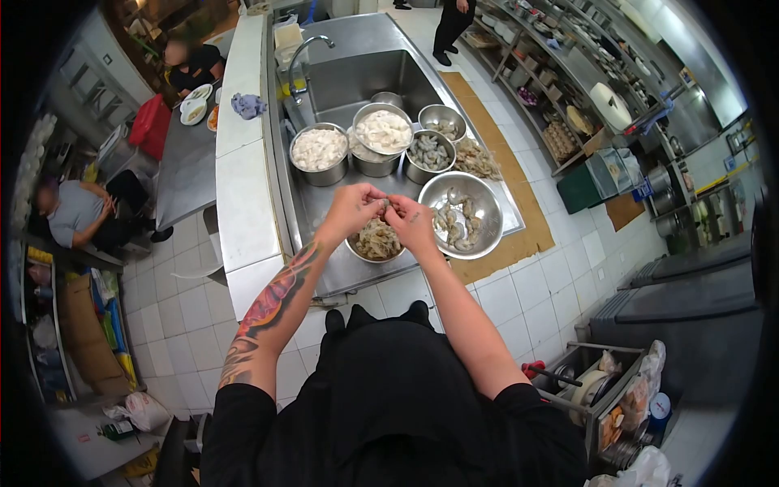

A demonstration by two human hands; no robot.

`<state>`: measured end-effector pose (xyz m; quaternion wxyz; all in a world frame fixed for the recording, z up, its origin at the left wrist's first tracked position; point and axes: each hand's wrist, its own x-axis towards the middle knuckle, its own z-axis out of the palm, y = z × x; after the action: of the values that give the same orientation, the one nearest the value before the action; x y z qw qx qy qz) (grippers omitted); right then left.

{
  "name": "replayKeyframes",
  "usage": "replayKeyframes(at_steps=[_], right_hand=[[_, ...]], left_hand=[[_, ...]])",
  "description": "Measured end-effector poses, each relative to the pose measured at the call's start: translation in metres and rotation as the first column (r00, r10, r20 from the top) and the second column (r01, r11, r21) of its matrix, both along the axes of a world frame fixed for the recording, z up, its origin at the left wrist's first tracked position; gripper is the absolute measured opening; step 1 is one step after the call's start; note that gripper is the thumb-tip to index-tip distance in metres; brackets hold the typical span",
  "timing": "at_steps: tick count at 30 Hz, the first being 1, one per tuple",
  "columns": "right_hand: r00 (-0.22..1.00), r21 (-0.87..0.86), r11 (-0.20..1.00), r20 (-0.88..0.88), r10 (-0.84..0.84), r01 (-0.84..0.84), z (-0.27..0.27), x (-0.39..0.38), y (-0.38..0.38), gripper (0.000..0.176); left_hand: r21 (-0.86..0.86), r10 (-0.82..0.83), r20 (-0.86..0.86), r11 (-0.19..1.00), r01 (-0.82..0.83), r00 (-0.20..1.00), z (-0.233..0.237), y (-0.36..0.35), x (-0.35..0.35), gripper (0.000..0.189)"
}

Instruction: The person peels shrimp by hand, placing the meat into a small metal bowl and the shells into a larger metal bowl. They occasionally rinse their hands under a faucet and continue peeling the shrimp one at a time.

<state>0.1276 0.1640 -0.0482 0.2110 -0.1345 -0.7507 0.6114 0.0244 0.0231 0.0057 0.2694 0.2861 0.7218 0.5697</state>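
Observation:
My left hand and my right hand meet over a bowl of shrimp shells, fingertips pinched together on a small grey shrimp. Fingers cover most of it. Just right of my right hand, a wide steel bowl holds several grey shrimp. Behind it stands a smaller pot of peeled grey shrimp. A heap of shrimp or shells lies on the counter beside that pot.
Steel pots with pale contents, one at the left and one in the middle, stand before the sink. A curved faucet rises at its left. Cardboard covers the floor to the right. Two people sit at the left; another stands beyond the sink.

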Motion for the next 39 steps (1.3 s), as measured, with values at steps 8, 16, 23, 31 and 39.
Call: replayKeyframes(at_steps=[8,16,23,31,39], right_hand=[[0.996,-0.379,0.922,-0.023,0.083,-0.086,0.0,0.003,0.006,0.029],[0.99,-0.493,0.859,-0.076,0.115,-0.138,0.016,0.004,0.008,0.025],[0.992,-0.424,0.897,-0.03,0.122,-0.123,0.013,0.001,0.01,0.023],[0.992,-0.438,0.899,-0.114,-0.053,-0.002,0.011,-0.004,-0.004,0.016],[0.986,0.015,0.995,-0.141,-0.093,0.096,0.009,-0.009,-0.013,0.014]], left_hand=[[0.082,-0.022,0.033,0.996,0.019,0.999,-0.017,0.002,-0.01,0.018],[0.115,-0.015,0.0,0.993,0.015,1.0,-0.013,0.002,-0.012,0.017],[0.069,-0.031,-0.009,0.997,0.031,0.999,-0.008,0.002,-0.013,0.016],[-0.005,0.071,-0.473,0.997,-0.083,0.878,-0.009,0.001,-0.012,0.023],[0.019,0.012,-0.07,1.0,-0.011,0.997,-0.032,0.006,-0.015,0.024]])
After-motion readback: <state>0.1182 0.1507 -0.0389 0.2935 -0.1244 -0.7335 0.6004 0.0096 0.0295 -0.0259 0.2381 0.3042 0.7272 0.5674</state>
